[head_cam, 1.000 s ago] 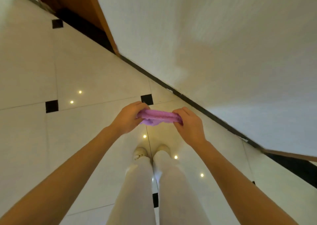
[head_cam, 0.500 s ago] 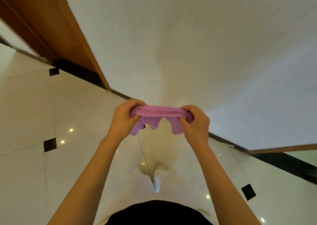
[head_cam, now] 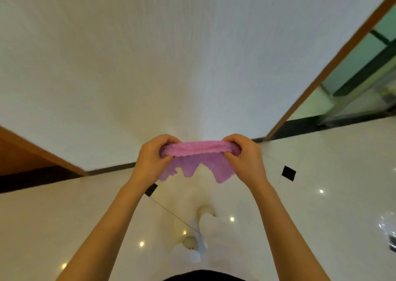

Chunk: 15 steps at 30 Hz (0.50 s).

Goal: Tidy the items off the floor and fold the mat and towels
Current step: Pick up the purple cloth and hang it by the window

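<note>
A small fluffy pink towel (head_cam: 199, 156) is stretched level between my two hands at chest height, in front of a white wall. My left hand (head_cam: 152, 158) grips its left end with curled fingers. My right hand (head_cam: 244, 158) grips its right end the same way. The top edge is bunched into a roll, and ragged flaps hang down below it. My legs in white trousers and light shoes (head_cam: 205, 211) stand on the floor beneath.
A white wall (head_cam: 171, 55) fills the view ahead, with a black skirting (head_cam: 111, 169). Brown wooden door frames stand at the left (head_cam: 42, 152) and right (head_cam: 321, 77). The glossy white tiled floor (head_cam: 332, 184) has small black inset squares.
The view has swung from the left door frame to face the wall squarely. Both hands have kept the towel stretched between them; more of it now hangs down.
</note>
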### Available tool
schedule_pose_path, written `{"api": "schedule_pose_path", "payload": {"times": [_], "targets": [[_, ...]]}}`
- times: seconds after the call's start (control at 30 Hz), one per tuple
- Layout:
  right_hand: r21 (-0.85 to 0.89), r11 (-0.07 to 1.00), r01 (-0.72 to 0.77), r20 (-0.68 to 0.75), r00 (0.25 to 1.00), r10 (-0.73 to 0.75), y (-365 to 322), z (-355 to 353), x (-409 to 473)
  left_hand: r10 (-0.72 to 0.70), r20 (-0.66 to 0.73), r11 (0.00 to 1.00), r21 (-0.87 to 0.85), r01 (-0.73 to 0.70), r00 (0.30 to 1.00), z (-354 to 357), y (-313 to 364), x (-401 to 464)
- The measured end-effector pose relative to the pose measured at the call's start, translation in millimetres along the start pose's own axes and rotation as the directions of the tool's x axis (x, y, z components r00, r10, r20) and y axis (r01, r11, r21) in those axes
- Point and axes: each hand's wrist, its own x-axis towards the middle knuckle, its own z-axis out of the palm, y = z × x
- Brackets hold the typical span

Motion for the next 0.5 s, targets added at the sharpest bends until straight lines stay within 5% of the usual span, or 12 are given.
{"api": "schedule_pose_path", "payload": {"times": [0.23,0.5], "targets": [[-0.102,0.992,-0.076,-0.345,0.938,0.036,32,-60,-81,0.248,0.205,0.968,-0.005,-0.252,0.947,69,42,-3],[-0.357,0.913,-0.198,-0.663,0.742,-0.098,67,-130,-189,0.645,0.229,0.745,0.022,-0.667,0.729,177,102,-45]]}}
